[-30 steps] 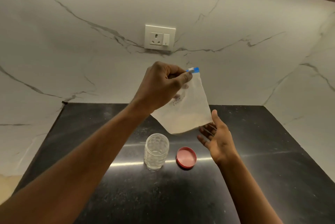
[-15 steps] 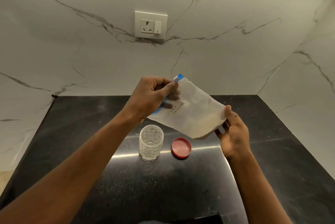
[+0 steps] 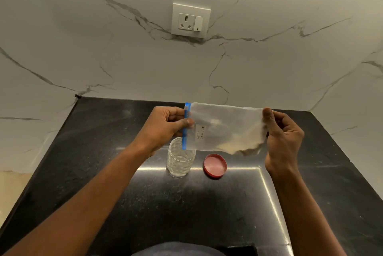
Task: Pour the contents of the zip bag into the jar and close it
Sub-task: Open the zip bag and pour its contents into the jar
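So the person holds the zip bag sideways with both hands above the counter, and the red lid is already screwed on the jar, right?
Not quite. The head view shows the red lid lying flat on the counter beside the jar, which stands open. The rest holds: the left hand and the right hand hold the zip bag sideways above the counter.

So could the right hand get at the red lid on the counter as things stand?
Probably yes, once freed: the right hand grips the zip bag, but the red lid lies uncovered on the counter, just below it, nothing between.
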`<state>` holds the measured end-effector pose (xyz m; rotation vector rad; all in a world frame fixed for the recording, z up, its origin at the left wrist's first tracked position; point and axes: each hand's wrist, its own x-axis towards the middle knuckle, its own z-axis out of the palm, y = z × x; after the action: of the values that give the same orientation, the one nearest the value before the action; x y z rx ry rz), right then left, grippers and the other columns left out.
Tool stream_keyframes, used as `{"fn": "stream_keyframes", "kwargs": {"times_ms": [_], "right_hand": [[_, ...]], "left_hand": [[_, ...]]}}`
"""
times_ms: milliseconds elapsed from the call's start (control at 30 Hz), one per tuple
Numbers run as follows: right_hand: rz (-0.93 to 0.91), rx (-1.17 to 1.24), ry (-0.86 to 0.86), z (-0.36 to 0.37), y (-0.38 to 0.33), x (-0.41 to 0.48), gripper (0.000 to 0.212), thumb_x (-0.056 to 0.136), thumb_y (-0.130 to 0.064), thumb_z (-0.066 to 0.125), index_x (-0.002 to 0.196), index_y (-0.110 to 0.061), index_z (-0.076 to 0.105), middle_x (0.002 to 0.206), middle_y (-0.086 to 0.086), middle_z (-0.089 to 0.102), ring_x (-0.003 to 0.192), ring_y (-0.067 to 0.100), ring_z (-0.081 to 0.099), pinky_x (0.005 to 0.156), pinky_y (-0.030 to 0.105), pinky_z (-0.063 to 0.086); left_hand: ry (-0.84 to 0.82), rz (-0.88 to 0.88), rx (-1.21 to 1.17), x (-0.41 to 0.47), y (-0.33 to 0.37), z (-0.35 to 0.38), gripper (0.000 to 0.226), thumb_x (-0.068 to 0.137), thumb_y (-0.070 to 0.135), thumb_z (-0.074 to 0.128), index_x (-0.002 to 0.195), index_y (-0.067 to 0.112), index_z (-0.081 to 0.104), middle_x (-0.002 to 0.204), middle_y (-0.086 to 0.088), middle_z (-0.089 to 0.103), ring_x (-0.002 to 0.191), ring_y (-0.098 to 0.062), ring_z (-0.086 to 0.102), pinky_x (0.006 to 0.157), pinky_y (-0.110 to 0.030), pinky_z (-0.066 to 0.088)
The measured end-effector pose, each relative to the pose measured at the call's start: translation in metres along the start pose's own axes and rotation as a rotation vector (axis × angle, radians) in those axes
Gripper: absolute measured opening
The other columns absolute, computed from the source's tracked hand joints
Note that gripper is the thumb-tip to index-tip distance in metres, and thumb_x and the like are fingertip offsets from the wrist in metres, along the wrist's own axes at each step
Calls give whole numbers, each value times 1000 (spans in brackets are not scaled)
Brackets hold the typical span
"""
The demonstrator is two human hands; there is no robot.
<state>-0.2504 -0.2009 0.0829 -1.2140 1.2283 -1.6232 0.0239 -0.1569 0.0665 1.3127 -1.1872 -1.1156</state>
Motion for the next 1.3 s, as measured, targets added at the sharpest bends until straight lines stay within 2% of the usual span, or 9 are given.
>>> {"fn": "stream_keyframes", "kwargs": {"times_ms": [233, 300, 433, 533, 733, 933, 1033, 1167, 1300], "right_hand": [[-153, -118, -36, 11, -10, 2, 9, 94, -28, 74, 89, -20, 75, 77, -1, 69, 72, 16, 61, 65, 25, 55], [-189, -142, -43, 15, -13, 2, 11, 93, -29, 75, 89, -19, 75, 76, 1, 67, 72, 17, 60, 65, 25, 54], [-235, -206, -95, 22, -19, 4, 16, 94, -26, 74, 93, -10, 74, 75, -3, 68, 66, 3, 59, 62, 19, 52], [-257, -226, -108, 25, -22, 5, 18, 94, -25, 74, 95, -7, 74, 76, -4, 68, 65, 2, 60, 62, 20, 54], [-294, -280, -153, 31, -26, 7, 25, 94, -27, 74, 98, -2, 74, 80, -2, 70, 66, 2, 62, 62, 22, 54], [-319, -328, -179, 34, -30, 8, 24, 94, -30, 73, 98, -6, 74, 81, -4, 70, 67, 2, 64, 61, 23, 55], [-322, -333, -176, 35, -32, 8, 26, 94, -33, 73, 97, -7, 75, 82, -4, 71, 69, 7, 65, 62, 30, 57], [-331, -335, -175, 37, -35, 8, 25, 94, -34, 73, 96, -10, 75, 82, -7, 71, 72, 5, 66, 64, 32, 58], [-340, -319, -173, 37, -38, 8, 24, 93, -31, 75, 97, -7, 76, 81, -8, 70, 69, -2, 64, 62, 18, 52]], "left_hand": [[94, -15, 5, -3, -20, -1, 30, 91, 13, 77, 120, 6, 75, 108, -6, 82, 97, -18, 81, 84, -38, 67], [128, -14, -5, -5, -23, -2, 28, 90, 13, 78, 117, 6, 76, 105, -6, 83, 94, -18, 82, 81, -37, 67], [167, -2, -27, -11, -29, -2, 27, 89, 12, 78, 115, 6, 76, 106, -6, 82, 94, -18, 82, 78, -33, 67], [187, 2, -55, -15, -32, -3, 24, 89, 11, 78, 113, 6, 76, 103, -6, 83, 92, -18, 82, 75, -29, 67], [210, 3, -69, -19, -35, -6, 29, 87, 14, 79, 114, 5, 76, 104, -7, 83, 93, -19, 82, 78, -34, 68], [209, 12, -86, -22, -38, -6, 30, 87, 15, 80, 115, 5, 76, 105, -7, 83, 95, -20, 82, 80, -37, 68], [210, 14, -102, -23, -38, -7, 29, 87, 13, 80, 115, 5, 76, 105, -8, 83, 95, -21, 82, 80, -38, 68], [210, 29, -106, -23, -39, -8, 31, 87, 13, 79, 117, 4, 75, 106, -7, 82, 95, -20, 82, 79, -34, 67], [208, 30, -134, -23, -38, -9, 29, 88, 10, 79, 116, 5, 75, 105, -6, 83, 94, -19, 82, 76, -28, 66]]}}
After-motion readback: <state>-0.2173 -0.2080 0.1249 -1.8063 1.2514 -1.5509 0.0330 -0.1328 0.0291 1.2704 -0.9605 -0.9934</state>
